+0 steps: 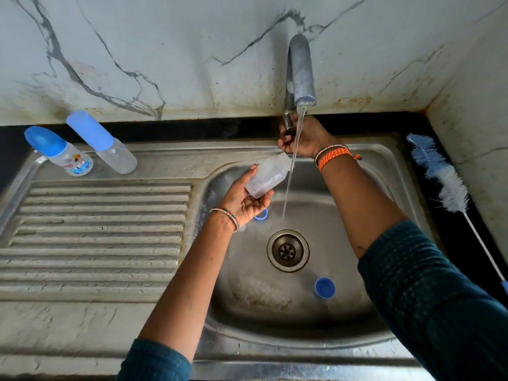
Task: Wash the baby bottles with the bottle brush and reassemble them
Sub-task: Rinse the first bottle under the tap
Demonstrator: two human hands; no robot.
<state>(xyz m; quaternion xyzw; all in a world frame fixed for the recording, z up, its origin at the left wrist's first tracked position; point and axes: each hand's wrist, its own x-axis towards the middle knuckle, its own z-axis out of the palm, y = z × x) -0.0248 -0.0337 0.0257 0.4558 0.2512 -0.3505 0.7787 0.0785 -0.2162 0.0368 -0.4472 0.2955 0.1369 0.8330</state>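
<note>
White marble-look wall (pixel 192 50) veined grey; grey steel sink (pixel 343 312); black surface (pixel 165 127). Two clear bottles (pixel 71 160) wear blue caps, one printed with colourful cartoons. Blue-and-white bottle brush (pixel 439 174). Orange wrist thread (pixel 334 158); teal sleeves (pixel 439 298).

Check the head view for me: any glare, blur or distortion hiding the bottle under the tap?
Head view: wide-angle bending curves the sink rim and counter edges; light is soft, no harsh glare; the open bottle in the left hand stays reasonably sharp; the water stream is slightly motion-smeared.
</note>
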